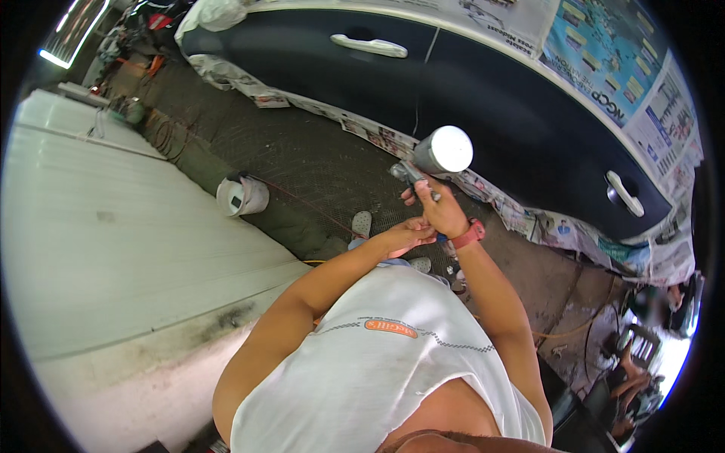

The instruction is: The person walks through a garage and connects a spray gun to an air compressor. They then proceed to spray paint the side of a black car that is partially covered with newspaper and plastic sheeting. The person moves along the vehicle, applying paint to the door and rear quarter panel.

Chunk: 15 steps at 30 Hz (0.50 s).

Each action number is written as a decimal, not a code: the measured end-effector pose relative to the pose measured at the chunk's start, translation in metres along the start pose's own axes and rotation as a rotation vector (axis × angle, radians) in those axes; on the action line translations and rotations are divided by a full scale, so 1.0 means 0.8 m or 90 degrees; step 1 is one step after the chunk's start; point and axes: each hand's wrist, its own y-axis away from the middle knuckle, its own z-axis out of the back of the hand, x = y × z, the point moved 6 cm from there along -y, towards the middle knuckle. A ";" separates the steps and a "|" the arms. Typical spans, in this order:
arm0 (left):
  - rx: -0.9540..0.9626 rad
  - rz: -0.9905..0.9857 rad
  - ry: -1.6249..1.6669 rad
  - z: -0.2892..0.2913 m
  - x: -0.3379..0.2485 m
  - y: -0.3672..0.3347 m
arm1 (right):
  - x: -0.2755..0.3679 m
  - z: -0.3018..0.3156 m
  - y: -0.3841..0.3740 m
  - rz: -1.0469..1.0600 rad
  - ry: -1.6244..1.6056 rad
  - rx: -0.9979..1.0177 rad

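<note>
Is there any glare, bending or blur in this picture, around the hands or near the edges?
Head view, distortion: the dark car side bows, and the rim falls to black; head view, glare: the light strip at upper left and bright patch at lower right look blown out, the white cup top nearly so; head view, sharpness: right hand and spray gun read slightly soft.

The head camera looks down at the hands (447, 214) (408, 236).

Spray gun (410, 173): grip hidden inside right hand (448, 214). Left hand (408, 235): fingertips partly concealed by the right. Blue item (442, 238) beside both hands: too small to identify. Newspaper masking (517, 23): cut by upper edge. Background person (628, 381), lower right: blurred.
</note>
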 end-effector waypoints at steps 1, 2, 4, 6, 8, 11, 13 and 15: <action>0.008 0.004 0.013 0.017 0.005 -0.001 | -0.006 -0.004 -0.007 0.003 0.016 -0.020; 0.013 0.013 0.025 0.031 0.011 0.003 | -0.012 -0.012 -0.011 0.004 0.028 -0.041; 0.032 0.041 0.015 0.055 0.017 -0.001 | -0.015 -0.020 -0.016 -0.003 0.053 -0.097; 0.055 0.069 0.002 0.072 0.014 -0.001 | -0.011 -0.029 -0.021 -0.017 0.051 -0.168; 0.091 0.098 -0.021 0.081 0.005 -0.010 | -0.011 -0.029 -0.021 -0.042 0.046 -0.262; 0.151 0.162 -0.006 0.085 -0.018 -0.011 | 0.002 -0.032 -0.024 -0.008 0.081 -0.435; 0.199 0.137 -0.034 0.094 -0.031 -0.018 | 0.003 -0.034 -0.026 -0.065 0.105 -0.485; 0.236 0.125 -0.052 0.100 -0.043 -0.022 | 0.001 -0.035 -0.034 -0.100 0.103 -0.548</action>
